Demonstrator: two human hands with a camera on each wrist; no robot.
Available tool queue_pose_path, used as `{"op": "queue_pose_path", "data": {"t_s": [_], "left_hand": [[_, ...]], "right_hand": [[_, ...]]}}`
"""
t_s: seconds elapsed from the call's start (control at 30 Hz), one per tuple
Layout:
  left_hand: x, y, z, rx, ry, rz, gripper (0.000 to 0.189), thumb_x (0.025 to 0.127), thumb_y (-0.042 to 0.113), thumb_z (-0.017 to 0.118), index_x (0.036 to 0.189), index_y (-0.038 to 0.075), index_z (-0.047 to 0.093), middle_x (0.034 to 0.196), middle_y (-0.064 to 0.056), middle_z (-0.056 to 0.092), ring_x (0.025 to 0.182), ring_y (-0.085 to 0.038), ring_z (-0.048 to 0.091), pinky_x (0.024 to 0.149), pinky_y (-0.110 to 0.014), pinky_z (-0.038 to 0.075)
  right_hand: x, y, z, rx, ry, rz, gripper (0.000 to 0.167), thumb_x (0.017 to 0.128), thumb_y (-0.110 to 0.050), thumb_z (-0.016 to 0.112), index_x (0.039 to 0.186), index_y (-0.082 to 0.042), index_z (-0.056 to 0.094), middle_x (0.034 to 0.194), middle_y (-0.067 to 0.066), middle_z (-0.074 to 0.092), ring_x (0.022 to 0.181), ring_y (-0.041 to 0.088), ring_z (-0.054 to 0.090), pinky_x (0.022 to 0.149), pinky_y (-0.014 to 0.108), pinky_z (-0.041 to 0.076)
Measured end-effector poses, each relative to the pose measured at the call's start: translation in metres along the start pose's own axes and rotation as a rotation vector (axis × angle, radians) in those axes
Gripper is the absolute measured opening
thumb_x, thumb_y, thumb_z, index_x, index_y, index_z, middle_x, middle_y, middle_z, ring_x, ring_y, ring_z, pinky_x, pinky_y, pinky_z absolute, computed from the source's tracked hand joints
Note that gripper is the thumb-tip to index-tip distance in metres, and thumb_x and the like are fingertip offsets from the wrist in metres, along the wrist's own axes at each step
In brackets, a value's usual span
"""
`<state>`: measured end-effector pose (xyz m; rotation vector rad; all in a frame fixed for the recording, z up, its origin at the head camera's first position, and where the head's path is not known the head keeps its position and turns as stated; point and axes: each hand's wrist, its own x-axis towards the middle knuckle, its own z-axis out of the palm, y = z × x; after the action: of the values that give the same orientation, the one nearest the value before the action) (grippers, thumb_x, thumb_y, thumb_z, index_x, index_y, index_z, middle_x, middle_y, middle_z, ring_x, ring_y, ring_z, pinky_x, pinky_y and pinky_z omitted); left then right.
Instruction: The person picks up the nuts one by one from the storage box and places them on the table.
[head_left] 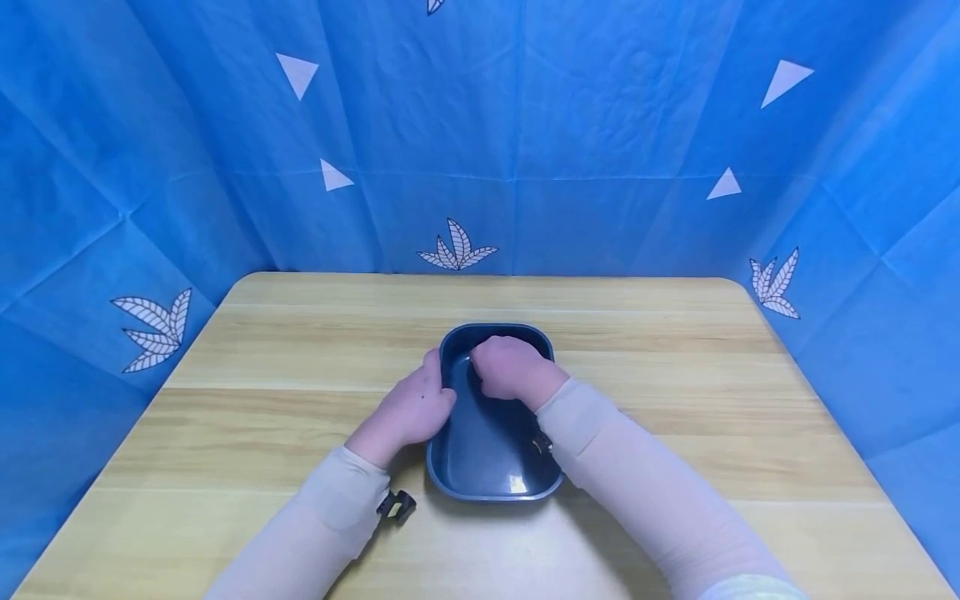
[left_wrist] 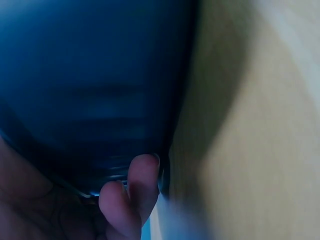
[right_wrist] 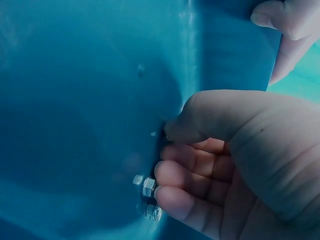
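A deep dark-blue rectangular tray [head_left: 487, 442] with rounded corners rests on the table. My left hand [head_left: 416, 404] grips its left side, the thumb over the rim; in the left wrist view the fingertips [left_wrist: 142, 175] touch the wall. My right hand [head_left: 513, 367] reaches inside, near the far end. In the right wrist view its fingers [right_wrist: 175, 200] are curled at the tray's floor. Small shiny silver pieces like hex nuts [right_wrist: 149, 186] lie against the fingertips. A dark bit shows by the thumb tip; whether it is pinched I cannot tell.
The wood-grain table [head_left: 675, 350] extends around the tray. A blue curtain [head_left: 517, 142] with white triangles and leaf prints encloses the back and both sides. Dark wrist mounts [head_left: 396, 505] stick out from the sleeves, the right one beside the tray's right rim.
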<state>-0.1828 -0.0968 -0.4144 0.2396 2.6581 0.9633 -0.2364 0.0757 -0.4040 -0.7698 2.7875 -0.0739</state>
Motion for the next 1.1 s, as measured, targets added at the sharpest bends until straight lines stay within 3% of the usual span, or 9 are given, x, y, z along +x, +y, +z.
{"op": "queue_pose_path", "data": {"t_s": [0.2, 0.57, 0.8, 1.1], "left_hand": [[0.001, 0.001, 0.000, -0.004, 0.000, -0.003, 0.071, 0.103, 0.023, 0.042, 0.160, 0.001, 0.006, 0.146, -0.017, 0.043, 0.111, -0.032, 0.055, 0.084, -0.043, 0.048], [-0.001, 0.001, -0.002, -0.001, 0.005, 0.003, 0.070, 0.103, 0.023, 0.042, 0.160, 0.001, 0.007, 0.154, -0.017, 0.039, 0.117, -0.032, 0.053, 0.096, -0.048, 0.045], [-0.001, 0.000, -0.003, -0.015, 0.004, 0.006, 0.070, 0.103, 0.024, 0.043, 0.160, 0.002, 0.008, 0.158, -0.018, 0.036, 0.123, -0.033, 0.052, 0.106, -0.054, 0.040], [-0.001, 0.002, -0.001, -0.022, 0.007, 0.006, 0.069, 0.103, 0.023, 0.045, 0.159, 0.003, 0.010, 0.153, -0.017, 0.041, 0.117, -0.033, 0.053, 0.102, -0.052, 0.043]], "right_hand": [[0.000, 0.002, 0.000, 0.000, 0.008, -0.018, 0.019, 0.094, -0.015, 0.065, 0.076, -0.018, 0.062, 0.064, -0.002, 0.058, 0.062, 0.015, 0.059, 0.063, 0.029, 0.049], [-0.004, 0.004, -0.004, 0.066, 0.003, -0.072, 0.027, 0.091, -0.013, 0.064, 0.066, -0.017, 0.055, 0.053, -0.005, 0.043, 0.052, 0.015, 0.053, 0.055, 0.028, 0.041], [-0.005, 0.004, -0.008, 0.110, -0.005, -0.069, 0.017, 0.090, -0.015, 0.066, 0.074, -0.018, 0.060, 0.059, -0.004, 0.054, 0.057, 0.015, 0.056, 0.058, 0.029, 0.044], [-0.012, 0.004, -0.017, 0.120, 0.044, -0.095, 0.011, 0.090, -0.014, 0.065, 0.081, -0.019, 0.061, 0.069, -0.005, 0.060, 0.065, 0.014, 0.058, 0.062, 0.028, 0.048]]}}
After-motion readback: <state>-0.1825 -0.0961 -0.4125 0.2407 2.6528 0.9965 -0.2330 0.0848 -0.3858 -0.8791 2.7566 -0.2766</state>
